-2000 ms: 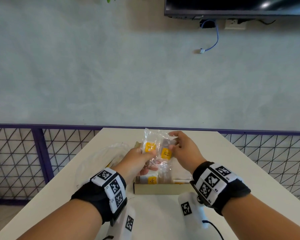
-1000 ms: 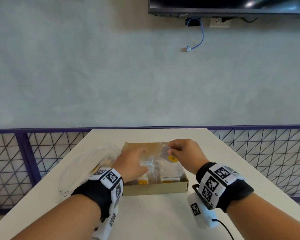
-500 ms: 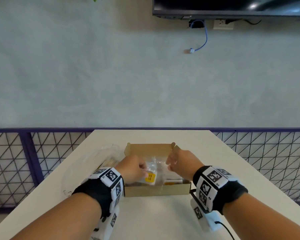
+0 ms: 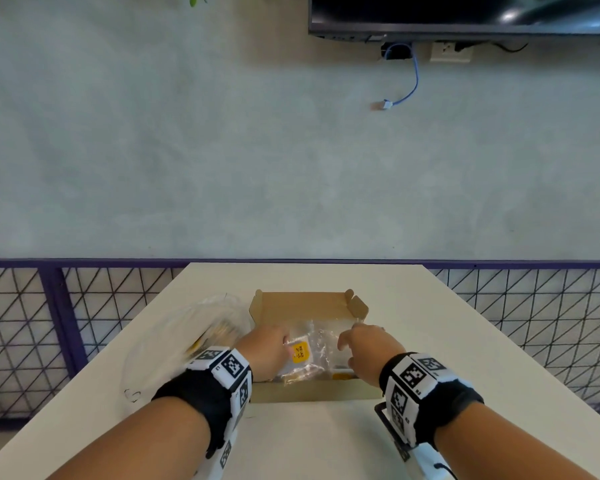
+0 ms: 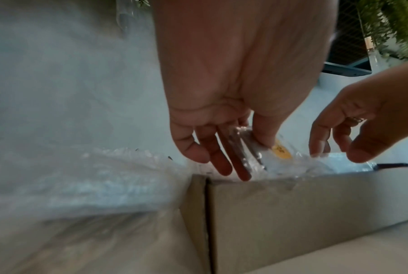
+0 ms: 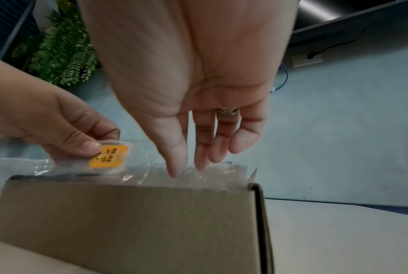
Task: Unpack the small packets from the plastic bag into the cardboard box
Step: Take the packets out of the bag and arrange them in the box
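Observation:
An open cardboard box (image 4: 305, 308) sits mid-table, holding several clear packets with orange labels. My left hand (image 4: 267, 351) pinches a clear packet (image 4: 300, 353) by its orange label, thumb on top (image 6: 87, 148), just above the box's left side. My right hand (image 4: 364, 348) hovers over the box's right side with straight fingers (image 6: 174, 166) touching the clear plastic (image 6: 198, 176) lying in the box (image 6: 127, 222). The crumpled plastic bag (image 4: 187, 337) lies on the table left of the box, with some contents still visible inside.
The white table (image 4: 447, 358) extends around the box. A purple-framed mesh fence (image 4: 32, 334) runs behind the table. A wall screen (image 4: 465, 12) and a dangling blue cable (image 4: 409, 88) are above.
Both hands came down from holding packets in the air to the box. The right hand let go of its packet and now touches the plastic with straight fingers; the left keeps its pinch.

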